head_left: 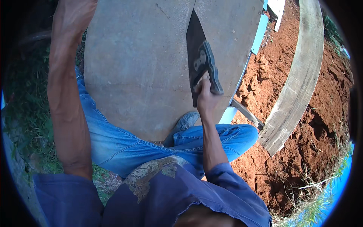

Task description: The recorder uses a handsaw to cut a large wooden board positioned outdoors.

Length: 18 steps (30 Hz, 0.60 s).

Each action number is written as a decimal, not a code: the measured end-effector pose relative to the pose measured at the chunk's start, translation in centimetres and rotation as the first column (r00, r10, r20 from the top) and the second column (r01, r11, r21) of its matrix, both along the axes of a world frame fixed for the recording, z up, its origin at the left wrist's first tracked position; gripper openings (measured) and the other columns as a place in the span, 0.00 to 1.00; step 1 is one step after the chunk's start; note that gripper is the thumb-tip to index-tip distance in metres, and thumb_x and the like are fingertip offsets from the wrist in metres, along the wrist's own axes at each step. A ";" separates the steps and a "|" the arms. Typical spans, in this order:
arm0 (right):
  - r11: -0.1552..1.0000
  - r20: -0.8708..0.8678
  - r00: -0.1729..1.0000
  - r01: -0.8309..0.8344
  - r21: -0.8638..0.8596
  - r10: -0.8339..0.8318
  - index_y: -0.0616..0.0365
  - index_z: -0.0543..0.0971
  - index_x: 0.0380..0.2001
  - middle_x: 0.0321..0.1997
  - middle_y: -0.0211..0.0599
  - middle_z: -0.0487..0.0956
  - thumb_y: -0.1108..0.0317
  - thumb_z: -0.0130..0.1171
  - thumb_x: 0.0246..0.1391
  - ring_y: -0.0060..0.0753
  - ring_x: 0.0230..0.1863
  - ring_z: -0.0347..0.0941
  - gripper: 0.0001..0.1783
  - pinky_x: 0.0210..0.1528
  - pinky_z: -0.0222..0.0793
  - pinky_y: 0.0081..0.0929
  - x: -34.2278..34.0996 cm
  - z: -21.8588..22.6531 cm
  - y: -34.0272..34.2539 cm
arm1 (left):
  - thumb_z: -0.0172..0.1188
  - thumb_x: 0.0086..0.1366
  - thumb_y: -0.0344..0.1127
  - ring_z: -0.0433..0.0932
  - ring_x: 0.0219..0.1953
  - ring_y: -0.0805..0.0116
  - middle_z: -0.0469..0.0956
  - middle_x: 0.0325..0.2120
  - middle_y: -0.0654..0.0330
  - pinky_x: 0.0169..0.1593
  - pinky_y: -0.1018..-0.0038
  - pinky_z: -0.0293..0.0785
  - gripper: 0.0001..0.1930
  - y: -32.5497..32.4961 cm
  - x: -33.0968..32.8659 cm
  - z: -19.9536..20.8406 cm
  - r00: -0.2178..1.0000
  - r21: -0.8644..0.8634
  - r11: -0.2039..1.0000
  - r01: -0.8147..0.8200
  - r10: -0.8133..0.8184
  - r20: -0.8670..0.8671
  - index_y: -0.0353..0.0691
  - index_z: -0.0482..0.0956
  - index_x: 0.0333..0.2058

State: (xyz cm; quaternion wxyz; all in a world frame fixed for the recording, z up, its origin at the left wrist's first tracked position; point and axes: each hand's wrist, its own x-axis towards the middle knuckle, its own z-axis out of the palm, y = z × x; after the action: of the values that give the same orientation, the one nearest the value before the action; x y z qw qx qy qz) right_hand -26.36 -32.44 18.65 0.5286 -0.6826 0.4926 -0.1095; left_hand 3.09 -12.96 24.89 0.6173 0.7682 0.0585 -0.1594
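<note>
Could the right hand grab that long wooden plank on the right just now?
Probably not straight away: the right hand is closed around the handle of the saw, and the plank lies off to the side, past the edge of the grey-brown sheet.

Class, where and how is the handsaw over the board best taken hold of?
Probably by its dark handle, coming from the near side with fingers wrapped around it: the blade narrows toward its far tip, while the handle sits toward the wide near end. The right grip holds it there.
</note>
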 end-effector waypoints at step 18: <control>0.960 0.062 0.996 -0.039 -0.278 0.058 0.61 0.74 0.17 0.13 0.27 0.71 0.69 0.55 0.61 0.19 0.14 0.66 0.17 0.19 0.60 0.23 8.3 -8.3 -8.3 | 0.55 0.68 0.34 0.81 0.44 0.64 0.82 0.44 0.45 0.49 0.70 0.76 0.27 -3.3 -1.8 0.6 0.974 0.093 0.992 0.080 -0.098 0.205 0.27 0.65 0.63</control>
State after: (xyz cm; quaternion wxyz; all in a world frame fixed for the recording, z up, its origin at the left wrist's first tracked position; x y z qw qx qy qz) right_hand -18.10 -40.73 10.37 0.4476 -0.7573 0.4368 -0.1879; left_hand 1.29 -16.27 25.49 0.5795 0.8077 -0.0346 -0.1025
